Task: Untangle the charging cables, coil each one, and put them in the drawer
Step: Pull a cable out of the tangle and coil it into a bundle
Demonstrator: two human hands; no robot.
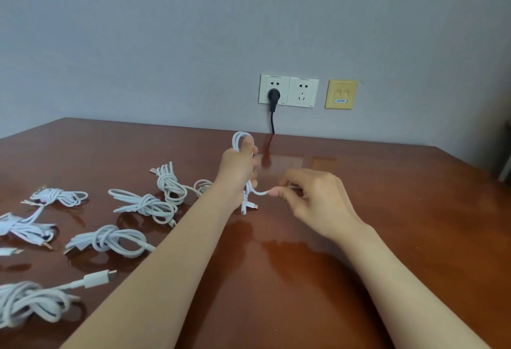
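Head view: left hand fisted round folded white cable, held above table; right hand pinching its loose strand. Other bundled cables lying on table to left.

A white cable is bunched upright in the left hand, with a loop poking out above and two plugs dangling below. The right hand pinches its loose strand out sideways. Several knotted white bundles lie to the left, and the nearest bundle trails a USB-C plug.
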